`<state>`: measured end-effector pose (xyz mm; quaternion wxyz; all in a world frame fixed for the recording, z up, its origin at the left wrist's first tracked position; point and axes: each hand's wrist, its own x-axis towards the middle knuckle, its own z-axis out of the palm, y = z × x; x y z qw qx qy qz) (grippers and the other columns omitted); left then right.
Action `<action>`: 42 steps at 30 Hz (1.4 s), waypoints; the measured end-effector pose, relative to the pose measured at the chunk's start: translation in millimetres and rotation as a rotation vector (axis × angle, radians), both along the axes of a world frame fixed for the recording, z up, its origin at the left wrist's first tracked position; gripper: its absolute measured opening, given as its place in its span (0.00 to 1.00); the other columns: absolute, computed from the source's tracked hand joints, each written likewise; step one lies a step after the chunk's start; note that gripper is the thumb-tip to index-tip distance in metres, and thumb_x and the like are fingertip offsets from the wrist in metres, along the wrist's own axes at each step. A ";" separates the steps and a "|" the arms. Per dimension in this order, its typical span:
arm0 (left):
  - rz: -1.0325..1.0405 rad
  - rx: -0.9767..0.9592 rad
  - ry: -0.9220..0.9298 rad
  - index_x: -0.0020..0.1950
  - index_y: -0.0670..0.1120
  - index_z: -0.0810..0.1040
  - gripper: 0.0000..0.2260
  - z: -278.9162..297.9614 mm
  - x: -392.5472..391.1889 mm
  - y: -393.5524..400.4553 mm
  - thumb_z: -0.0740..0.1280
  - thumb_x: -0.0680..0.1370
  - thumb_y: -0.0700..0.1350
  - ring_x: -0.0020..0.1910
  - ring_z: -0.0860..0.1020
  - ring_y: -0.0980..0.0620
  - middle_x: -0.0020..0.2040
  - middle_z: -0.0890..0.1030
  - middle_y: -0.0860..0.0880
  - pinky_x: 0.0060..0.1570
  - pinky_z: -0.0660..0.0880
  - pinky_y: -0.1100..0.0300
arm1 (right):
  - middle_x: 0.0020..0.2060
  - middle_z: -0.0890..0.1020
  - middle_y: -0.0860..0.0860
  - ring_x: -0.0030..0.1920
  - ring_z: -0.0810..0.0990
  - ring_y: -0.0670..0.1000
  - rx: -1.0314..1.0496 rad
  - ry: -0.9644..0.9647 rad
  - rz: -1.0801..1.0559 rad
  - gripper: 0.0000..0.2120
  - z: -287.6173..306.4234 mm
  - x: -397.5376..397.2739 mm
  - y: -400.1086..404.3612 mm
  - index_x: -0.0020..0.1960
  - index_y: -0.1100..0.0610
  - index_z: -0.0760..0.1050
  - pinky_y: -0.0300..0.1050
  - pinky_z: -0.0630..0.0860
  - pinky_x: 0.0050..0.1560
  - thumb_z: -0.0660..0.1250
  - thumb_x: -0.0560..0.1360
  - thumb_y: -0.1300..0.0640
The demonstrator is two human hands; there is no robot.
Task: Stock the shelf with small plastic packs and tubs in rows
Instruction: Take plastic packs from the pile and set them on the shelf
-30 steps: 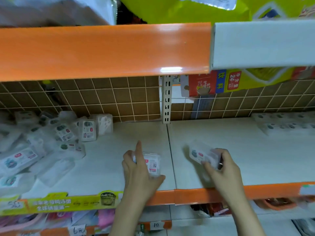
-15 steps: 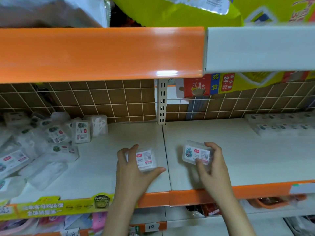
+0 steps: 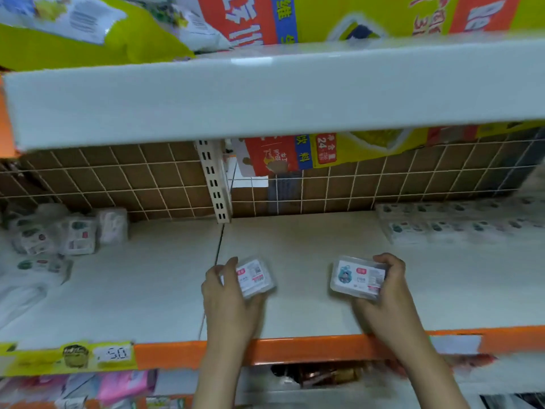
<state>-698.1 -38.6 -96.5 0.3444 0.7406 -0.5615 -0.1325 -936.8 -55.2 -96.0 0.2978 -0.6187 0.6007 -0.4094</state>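
Left hand (image 3: 228, 293) grips tub (image 3: 255, 278); right hand (image 3: 387, 293) grips second tub (image 3: 358, 277) (both over shelf (image 3: 132, 290)).

Blurred row of packs (image 3: 460, 225) far right, labels unreadable; left pile (image 3: 44, 240) cut by the edge

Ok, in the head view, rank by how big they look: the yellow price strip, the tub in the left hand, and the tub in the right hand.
1. Yellow price strip, largest.
2. Right tub and left tub: the right shows more, but the left is partly hidden, so unranked.
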 end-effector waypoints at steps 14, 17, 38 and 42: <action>-0.189 0.062 -0.119 0.73 0.53 0.62 0.33 5.1 -80.9 5.0 0.63 0.72 0.65 0.58 0.70 0.50 0.62 0.72 0.47 0.55 0.68 0.59 | 0.59 0.71 0.54 0.51 0.72 0.46 -0.080 0.218 -0.051 0.30 -6.6 -82.3 -11.2 0.67 0.60 0.67 0.22 0.65 0.42 0.73 0.67 0.65; -0.167 0.067 -0.134 0.72 0.52 0.65 0.39 3.1 -70.9 -0.1 0.59 0.68 0.73 0.57 0.71 0.49 0.61 0.73 0.47 0.53 0.69 0.58 | 0.61 0.70 0.52 0.51 0.69 0.43 -0.074 0.211 -0.041 0.33 -6.6 -75.6 -14.1 0.70 0.57 0.64 0.26 0.64 0.44 0.73 0.69 0.61; -0.374 0.000 -0.141 0.73 0.52 0.64 0.33 -16.2 -224.1 -60.1 0.69 0.72 0.59 0.64 0.65 0.50 0.65 0.69 0.50 0.60 0.63 0.61 | 0.54 0.74 0.62 0.51 0.77 0.63 -0.126 0.413 -0.112 0.31 -23.1 -223.8 -51.8 0.60 0.66 0.71 0.44 0.71 0.48 0.78 0.61 0.66; -0.442 -0.037 -0.149 0.72 0.50 0.65 0.31 -19.8 -277.7 -76.5 0.69 0.72 0.58 0.66 0.63 0.49 0.66 0.68 0.49 0.63 0.62 0.61 | 0.54 0.75 0.63 0.51 0.77 0.64 -0.140 0.420 -0.117 0.31 -25.8 -260.3 -57.3 0.60 0.67 0.72 0.49 0.74 0.49 0.79 0.60 0.65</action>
